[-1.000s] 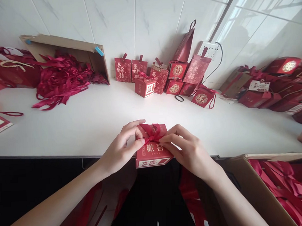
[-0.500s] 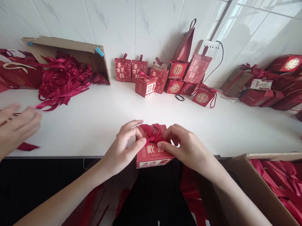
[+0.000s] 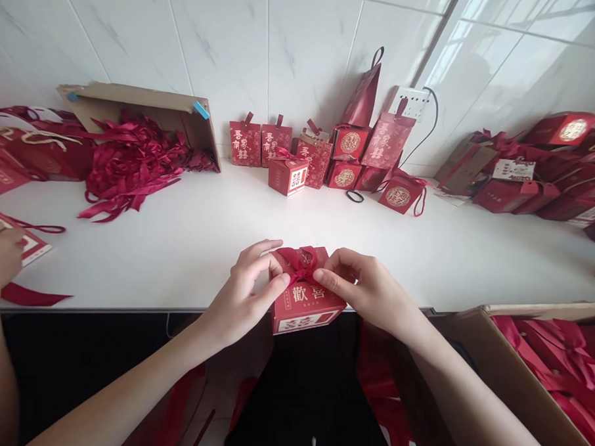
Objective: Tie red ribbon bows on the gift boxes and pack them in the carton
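Note:
Right in front of me, at the table's near edge, sits a red gift box (image 3: 308, 308) with pale Chinese characters on its top and a white label on the side facing me. A dark red ribbon (image 3: 302, 265) is tied in a bow on its top. My left hand (image 3: 255, 281) pinches the bow's left side between thumb and fingers, the index finger bent behind the loop. From the other side, my right hand (image 3: 362, 282) pinches the ribbon's right part, thumb in front. Parts of the ribbon are hidden behind my fingers.
A co-worker's hand (image 3: 0, 252) handles another red box (image 3: 35, 247) at the left. Behind, loose ribbons (image 3: 132, 164) spill from a cardboard box (image 3: 138, 92). Finished-looking red boxes (image 3: 288, 174) stand along the wall. An open carton (image 3: 480, 346) of ribboned boxes is at lower right.
My right thumb has shifted slightly on the ribbon, while my left hand keeps its pinch. The co-worker's hand at the left has drawn away from the ribbon pile toward a red box.

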Demonstrator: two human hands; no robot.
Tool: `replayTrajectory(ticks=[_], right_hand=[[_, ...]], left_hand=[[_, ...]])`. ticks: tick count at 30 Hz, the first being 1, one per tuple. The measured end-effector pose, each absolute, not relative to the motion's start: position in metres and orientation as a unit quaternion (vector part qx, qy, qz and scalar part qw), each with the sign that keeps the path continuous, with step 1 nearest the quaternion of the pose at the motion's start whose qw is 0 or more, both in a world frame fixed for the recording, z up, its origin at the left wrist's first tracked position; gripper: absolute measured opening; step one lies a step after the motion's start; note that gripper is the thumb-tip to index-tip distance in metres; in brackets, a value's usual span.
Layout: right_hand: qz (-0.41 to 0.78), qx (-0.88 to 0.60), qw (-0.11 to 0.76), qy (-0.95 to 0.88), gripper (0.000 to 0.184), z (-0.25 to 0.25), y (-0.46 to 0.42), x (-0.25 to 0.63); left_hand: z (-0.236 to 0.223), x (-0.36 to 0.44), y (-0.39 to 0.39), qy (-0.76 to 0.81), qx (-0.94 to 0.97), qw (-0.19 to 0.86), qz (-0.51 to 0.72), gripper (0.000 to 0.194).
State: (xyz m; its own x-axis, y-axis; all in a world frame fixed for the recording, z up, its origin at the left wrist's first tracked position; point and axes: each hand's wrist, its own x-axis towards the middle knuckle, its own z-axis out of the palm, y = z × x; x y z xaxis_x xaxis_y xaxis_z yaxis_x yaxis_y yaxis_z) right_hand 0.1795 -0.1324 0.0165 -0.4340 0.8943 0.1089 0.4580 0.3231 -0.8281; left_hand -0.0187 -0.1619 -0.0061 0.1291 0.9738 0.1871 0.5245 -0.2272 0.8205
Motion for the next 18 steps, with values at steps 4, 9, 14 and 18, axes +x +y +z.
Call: replayTrajectory(ticks=[4, 9, 14, 18], right_hand=[[0.429, -0.454, 0.289, -0.726, 0.032, 0.012, -0.128, 0.18], [0.471, -0.458, 0.256, -0.709, 0.036, 0.01, -0.116, 0.186], [0.575, -0.402, 0.228, -0.675, 0.037, 0.008, -0.102, 0.192], [0.604, -0.367, 0.213, -0.675, 0.038, 0.007, -0.097, 0.198]], left_hand=[[-0.006, -0.019, -0.162, 0.554, 0.682, 0.302, 0.369, 0.025], [-0.008, -0.025, -0.16, 0.542, 0.674, 0.339, 0.37, 0.028], [-0.008, -0.032, -0.155, 0.512, 0.679, 0.386, 0.357, 0.028], [-0.006, -0.037, -0.156, 0.509, 0.687, 0.392, 0.34, 0.026]])
